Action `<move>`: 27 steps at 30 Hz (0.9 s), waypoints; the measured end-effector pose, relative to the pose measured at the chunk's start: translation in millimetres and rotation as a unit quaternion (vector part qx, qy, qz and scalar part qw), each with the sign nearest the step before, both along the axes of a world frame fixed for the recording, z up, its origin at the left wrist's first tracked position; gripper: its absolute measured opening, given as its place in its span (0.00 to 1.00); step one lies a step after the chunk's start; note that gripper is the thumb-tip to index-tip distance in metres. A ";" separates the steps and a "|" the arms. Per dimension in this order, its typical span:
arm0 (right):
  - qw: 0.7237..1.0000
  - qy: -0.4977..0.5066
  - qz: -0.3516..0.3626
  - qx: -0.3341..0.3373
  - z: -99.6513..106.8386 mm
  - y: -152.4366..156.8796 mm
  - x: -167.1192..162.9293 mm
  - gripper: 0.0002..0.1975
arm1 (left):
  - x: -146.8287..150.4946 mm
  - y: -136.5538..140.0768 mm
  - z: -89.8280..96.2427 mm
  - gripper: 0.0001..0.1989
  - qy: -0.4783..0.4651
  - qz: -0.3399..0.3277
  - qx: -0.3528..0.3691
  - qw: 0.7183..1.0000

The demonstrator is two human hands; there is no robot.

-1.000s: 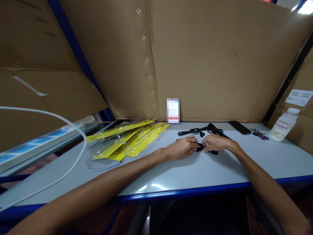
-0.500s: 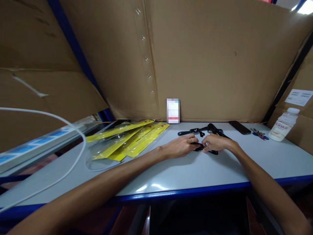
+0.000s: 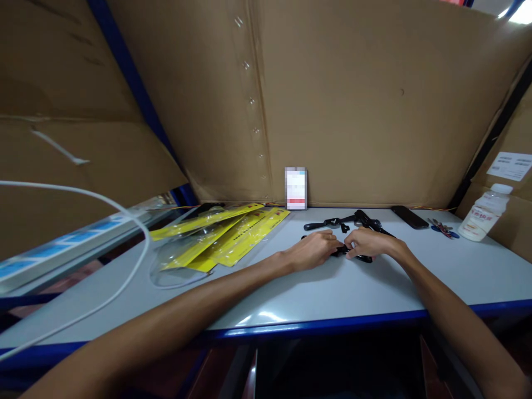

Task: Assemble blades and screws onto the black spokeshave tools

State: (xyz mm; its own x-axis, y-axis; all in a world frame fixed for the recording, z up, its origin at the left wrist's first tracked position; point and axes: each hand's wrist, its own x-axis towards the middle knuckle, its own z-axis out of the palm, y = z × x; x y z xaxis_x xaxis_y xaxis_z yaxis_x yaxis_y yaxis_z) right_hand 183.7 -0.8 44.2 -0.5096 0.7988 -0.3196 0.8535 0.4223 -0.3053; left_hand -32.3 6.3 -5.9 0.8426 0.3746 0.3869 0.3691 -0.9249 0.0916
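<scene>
My left hand (image 3: pixel 315 249) has its fingers closed over the left part of a long black tool (image 3: pixel 364 259) low over the table. At the tool's middle, my right hand (image 3: pixel 366 242) pinches with bent fingers, close beside the left fingertips. Most of the tool is covered, so its exact kind does not show. Just behind the hands lie a black-handled tool (image 3: pixel 318 225), a small black part (image 3: pixel 344 228) and more black pieces (image 3: pixel 373 223).
Yellow cards with clear plastic packs (image 3: pixel 249 238) lie to the left, near a white cable (image 3: pixel 143 244) and a power strip (image 3: pixel 75 235). A lit phone (image 3: pixel 296 189) leans against the cardboard. A dark phone (image 3: pixel 410 217), keys (image 3: pixel 443 228) and a bottle (image 3: pixel 484 216) are at right.
The left fingers have shifted slightly on the black tool, and a bit of its left end now shows behind that hand. My right hand keeps its pinch; the view has moved slightly.
</scene>
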 end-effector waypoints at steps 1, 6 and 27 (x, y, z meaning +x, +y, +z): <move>1.000 0.000 -0.001 -0.001 0.4 -0.5 -0.2 0.09 | 0.5 0.9 -1.5 0.14 -0.009 0.010 -0.013 1.000; 1.000 0.003 -0.010 -0.006 0.9 -1.7 -0.6 0.09 | 2.8 0.6 -3.7 0.11 -0.043 0.097 -0.085 0.991; 1.000 0.007 -0.016 -0.004 0.9 -1.1 -0.5 0.06 | -0.1 -13.0 4.6 0.17 -0.027 0.051 -0.112 0.992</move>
State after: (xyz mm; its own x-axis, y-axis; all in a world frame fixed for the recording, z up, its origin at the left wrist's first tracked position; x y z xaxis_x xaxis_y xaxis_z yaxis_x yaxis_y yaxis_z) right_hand 183.2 -1.9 45.0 -0.4889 0.8121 -0.3186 0.8618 0.3932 -0.3204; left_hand -32.4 -6.8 -1.4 0.7757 0.5392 0.3279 0.4495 -0.8367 0.3128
